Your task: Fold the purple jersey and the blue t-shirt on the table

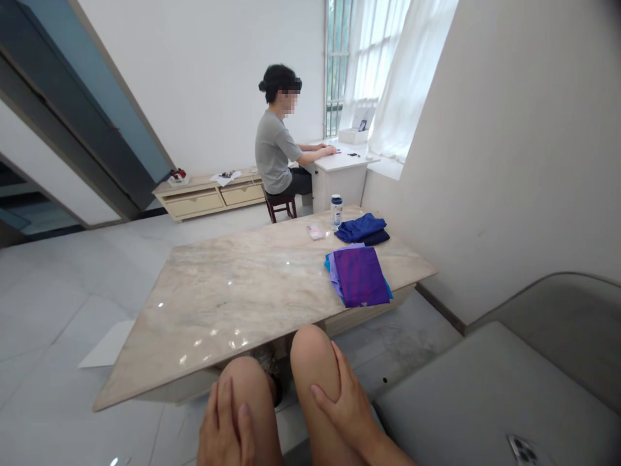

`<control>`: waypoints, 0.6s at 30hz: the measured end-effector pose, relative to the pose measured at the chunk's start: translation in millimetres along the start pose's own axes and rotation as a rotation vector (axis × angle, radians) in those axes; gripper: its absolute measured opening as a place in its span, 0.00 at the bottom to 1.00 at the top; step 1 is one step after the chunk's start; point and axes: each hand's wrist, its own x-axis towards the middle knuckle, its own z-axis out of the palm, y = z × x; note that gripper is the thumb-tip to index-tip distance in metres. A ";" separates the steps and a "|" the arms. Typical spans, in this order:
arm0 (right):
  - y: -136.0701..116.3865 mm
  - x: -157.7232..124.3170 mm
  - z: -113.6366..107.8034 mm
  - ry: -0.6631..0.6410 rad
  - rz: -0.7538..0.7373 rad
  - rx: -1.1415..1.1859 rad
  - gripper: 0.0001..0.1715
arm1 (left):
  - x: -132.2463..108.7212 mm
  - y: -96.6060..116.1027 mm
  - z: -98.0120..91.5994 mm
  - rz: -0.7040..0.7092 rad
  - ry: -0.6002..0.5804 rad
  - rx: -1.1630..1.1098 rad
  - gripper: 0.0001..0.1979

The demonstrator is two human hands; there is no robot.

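My left hand (226,424) lies on my left knee (245,382), its fingers stretched out along the skin. Against the outer side of my right knee (313,356) rests my right hand (348,404), thumb spread from the fingers, some of which are partly hidden. Neither hand holds an object. On the marble-topped table (233,278) in front of me is a stack of folded cloth with a purple piece (363,275) on top and lilac and light blue edges below. Behind it lies a crumpled blue cloth (361,228) over a darker one.
A clear bottle with a blue cap (336,210) stands beside pinkish papers (316,232). Another person (276,149) sits at a white desk (342,165) near the window. A low cabinet (208,200) lines the wall. To my right, a phone (526,450) lies on the grey sofa (495,382).
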 end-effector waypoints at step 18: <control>9.0 -2.5 -63.8 0.149 -0.006 0.153 0.27 | -24.3 -1.0 17.1 0.017 0.144 0.032 0.51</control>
